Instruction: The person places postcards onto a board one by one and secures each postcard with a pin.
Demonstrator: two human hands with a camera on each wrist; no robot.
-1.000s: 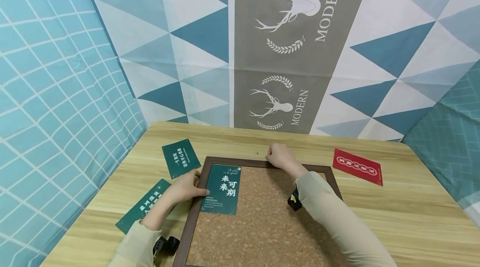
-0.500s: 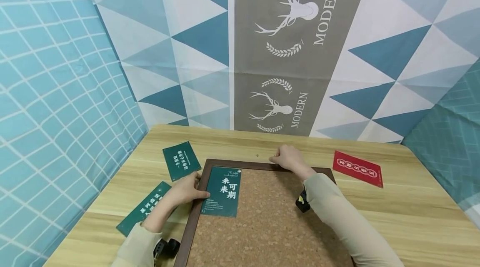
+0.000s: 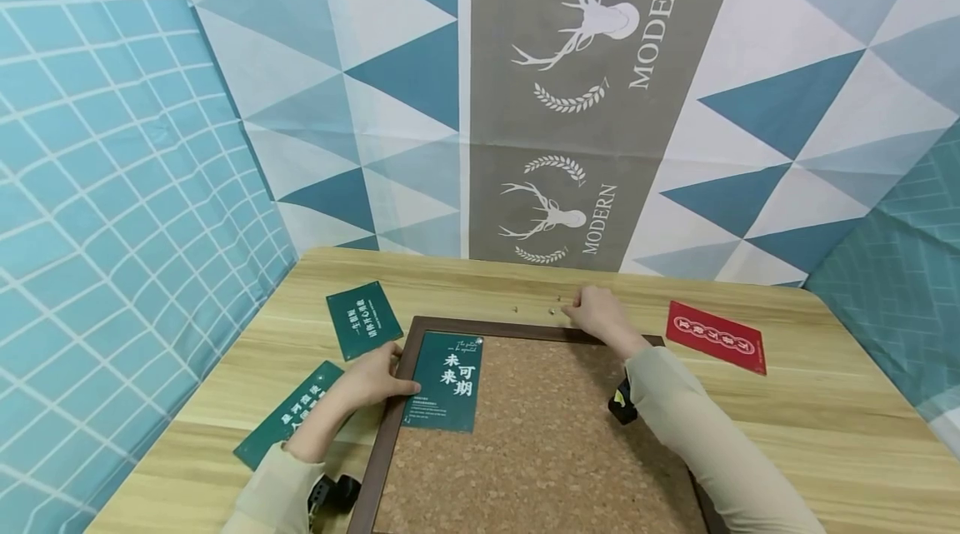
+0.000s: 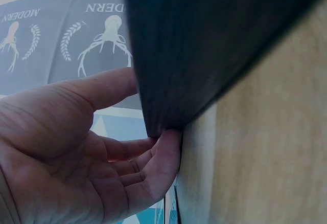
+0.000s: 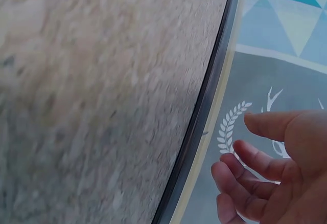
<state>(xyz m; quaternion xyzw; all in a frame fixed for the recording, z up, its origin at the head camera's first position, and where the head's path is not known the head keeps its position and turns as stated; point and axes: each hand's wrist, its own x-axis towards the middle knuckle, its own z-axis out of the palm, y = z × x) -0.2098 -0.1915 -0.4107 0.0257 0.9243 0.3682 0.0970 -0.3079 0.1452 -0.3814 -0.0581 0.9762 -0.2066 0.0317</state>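
A cork board (image 3: 540,434) with a dark brown frame (image 3: 491,326) lies on the table. My left hand (image 3: 372,378) grips the frame's left side, thumb on top by the edge of a green card (image 3: 450,380) and fingers curled against the outer side, as the left wrist view shows. A small shiny pin (image 3: 479,341) sits at that card's upper right corner. Past the far frame edge, my right hand (image 3: 602,313) hovers low over the table. Its fingers (image 5: 260,165) are loosely bent with nothing between them. Small pins (image 3: 552,311) lie just left of it.
Two more green cards, one near the back (image 3: 363,321) and one (image 3: 288,413) partly under the left forearm, lie left of the board. A red card (image 3: 716,337) is at the right. A patterned cloth wall (image 3: 405,142) rises behind the wooden table (image 3: 825,401).
My right hand has moved right along the far edge of the board, and two more small pins now show on the table beside it. The left hand has stayed in place.
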